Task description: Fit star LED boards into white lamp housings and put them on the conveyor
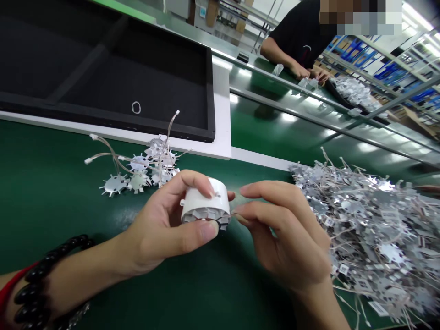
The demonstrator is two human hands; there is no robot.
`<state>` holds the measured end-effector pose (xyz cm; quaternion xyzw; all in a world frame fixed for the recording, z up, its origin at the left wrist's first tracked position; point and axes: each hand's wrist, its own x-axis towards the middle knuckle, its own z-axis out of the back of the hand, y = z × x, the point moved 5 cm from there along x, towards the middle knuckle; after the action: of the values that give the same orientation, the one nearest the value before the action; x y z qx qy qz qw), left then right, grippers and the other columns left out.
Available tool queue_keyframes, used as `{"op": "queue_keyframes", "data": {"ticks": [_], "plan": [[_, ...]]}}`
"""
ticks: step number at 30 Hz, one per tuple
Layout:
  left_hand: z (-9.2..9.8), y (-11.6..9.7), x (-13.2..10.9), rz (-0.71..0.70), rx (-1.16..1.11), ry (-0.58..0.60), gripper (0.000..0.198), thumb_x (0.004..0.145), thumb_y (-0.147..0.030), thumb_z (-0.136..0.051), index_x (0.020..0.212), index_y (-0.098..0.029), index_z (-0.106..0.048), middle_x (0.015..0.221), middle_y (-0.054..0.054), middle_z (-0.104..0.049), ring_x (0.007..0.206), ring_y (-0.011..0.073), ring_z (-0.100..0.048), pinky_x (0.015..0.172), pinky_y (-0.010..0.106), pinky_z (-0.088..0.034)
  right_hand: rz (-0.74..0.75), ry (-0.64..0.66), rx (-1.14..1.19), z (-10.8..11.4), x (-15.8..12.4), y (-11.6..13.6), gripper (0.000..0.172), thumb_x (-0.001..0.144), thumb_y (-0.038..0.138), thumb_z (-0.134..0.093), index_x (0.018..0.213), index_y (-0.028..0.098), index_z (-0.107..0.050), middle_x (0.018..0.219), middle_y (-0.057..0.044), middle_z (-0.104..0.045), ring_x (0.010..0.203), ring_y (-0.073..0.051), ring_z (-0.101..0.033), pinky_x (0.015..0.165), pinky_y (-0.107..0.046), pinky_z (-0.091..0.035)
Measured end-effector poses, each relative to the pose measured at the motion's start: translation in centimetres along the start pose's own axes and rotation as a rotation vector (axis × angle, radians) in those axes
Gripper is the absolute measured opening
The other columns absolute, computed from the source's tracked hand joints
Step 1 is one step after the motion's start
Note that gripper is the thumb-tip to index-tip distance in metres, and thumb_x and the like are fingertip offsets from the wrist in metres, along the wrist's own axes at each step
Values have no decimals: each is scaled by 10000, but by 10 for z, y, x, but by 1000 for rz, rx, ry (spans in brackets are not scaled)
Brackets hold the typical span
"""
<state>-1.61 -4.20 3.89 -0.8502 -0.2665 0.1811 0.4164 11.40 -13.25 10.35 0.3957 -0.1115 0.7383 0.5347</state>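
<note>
A white round housing (207, 198) is held in my left hand (172, 220), fingers on top and thumb against its underside. Silvery metal tabs (202, 214) line its open lower rim. Beside its right edge, my right hand (285, 224) pinches a thin wire (234, 214) that runs from the housing, with the index finger raised a little apart. Behind my left hand, several star-shaped metal pieces (139, 180) with wires lie on the green table (68, 197). A large heap of similar pieces (381, 229) is at the right.
A black tray (210, 91) on a white board (222, 110) fills the back left, with a small clear ring (136, 107) inside. Metal rails (292, 110) cross behind the heap. Across them, a person (295, 36) in a dark shirt handles small parts beside another pile (357, 94).
</note>
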Motion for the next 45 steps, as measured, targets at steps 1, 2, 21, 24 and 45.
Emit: {"op": "queue_keyframes", "data": {"ticks": [1, 2, 21, 24, 45], "plan": [[0, 0, 0, -13, 23, 19, 257, 773, -246, -873, 928, -303, -676, 925, -26, -723, 749, 130, -630, 723, 231, -525, 6, -7, -28, 0, 0, 0, 218, 908, -4, -636, 974, 203, -648, 1016, -76, -755, 934, -207, -705, 784, -363, -548], [0, -1, 0, -22, 38, 24, 257, 778, -247, -871, 930, -300, -671, 945, -23, -732, 766, 136, -643, 734, 237, -531, 14, -16, -56, 0, 0, 1, 219, 908, -4, -631, 966, 207, -643, 1021, -77, -747, 955, -212, -701, 805, -369, -544], [3, -7, -6, -343, 344, 48, 313, 844, -104, -783, 1018, -342, -677, 1211, -13, -636, 1240, 211, -620, 927, 260, -546, -236, 138, 26, -10, -4, -7, 119, 1031, 188, -543, 924, 210, -593, 1005, -65, -647, 977, -195, -629, 847, -364, -496], [1, -9, -6, -426, 366, 89, 311, 845, -100, -768, 1038, -312, -647, 1140, -5, -594, 971, 140, -654, 807, 211, -544, -291, 216, 97, -8, -4, -10, 48, 1012, 215, -587, 1003, 210, -633, 1139, -79, -633, 1098, -199, -627, 914, -356, -493], [-4, -5, -8, -343, 470, 196, 281, 907, -148, -738, 1063, -338, -603, 1220, -9, -577, 853, 110, -582, 776, 202, -503, -724, 259, 481, -15, -7, -15, 285, 1008, 251, -549, 725, 219, -564, 932, 8, -556, 925, -97, -592, 773, -165, -494]]}}
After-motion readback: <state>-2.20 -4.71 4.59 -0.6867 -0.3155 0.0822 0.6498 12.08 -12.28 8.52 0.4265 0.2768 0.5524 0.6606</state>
